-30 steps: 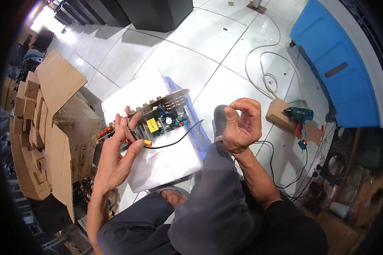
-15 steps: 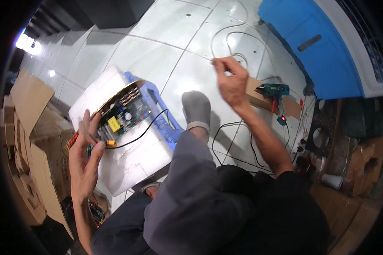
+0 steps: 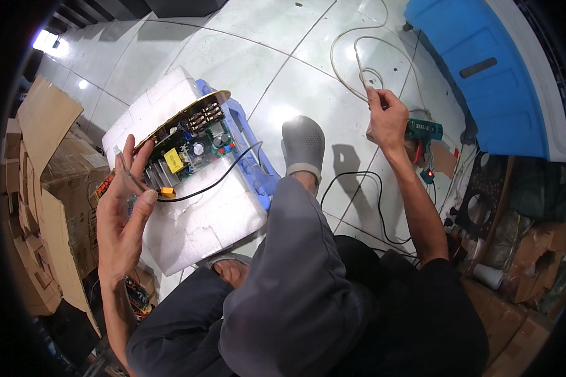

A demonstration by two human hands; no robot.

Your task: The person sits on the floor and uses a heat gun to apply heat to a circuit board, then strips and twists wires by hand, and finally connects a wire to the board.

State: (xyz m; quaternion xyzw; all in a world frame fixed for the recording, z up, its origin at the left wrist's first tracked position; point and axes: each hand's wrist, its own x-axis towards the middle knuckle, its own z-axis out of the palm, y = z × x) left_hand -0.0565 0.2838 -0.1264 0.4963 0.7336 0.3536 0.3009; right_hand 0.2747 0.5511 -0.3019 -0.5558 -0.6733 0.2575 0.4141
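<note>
At the left, my left hand [image 3: 121,217] has its fingers bent, with a short grey cable [image 3: 130,173] running across them to the thumb. The cable's upper end looks clear and plug-like. Just beside this hand is a green circuit board [image 3: 198,166] with a yellow block, metal heat sinks and an amber connector, against a curved, gold-edged panel. It rests on white foam [image 3: 201,235]. A black lead [image 3: 223,178] arcs from the board. My right hand [image 3: 390,122] is raised at the right, thumb and forefinger pinching a pale thin cable [image 3: 333,55].
A green glue gun [image 3: 424,130] lies right of my right hand, by cardboard. Under the foam is a blue plastic stool [image 3: 242,135]. Cardboard boxes [image 3: 69,188] stand at left; a blue plastic cabinet [image 3: 465,69] stands far right. My shoe [image 3: 303,144] is on the tiled floor, near a black cord [image 3: 380,195].
My right hand has moved right, beside the glue gun, with the pale cable in its fingertips. My left hand stays by the board. The whole view has shifted slightly.
</note>
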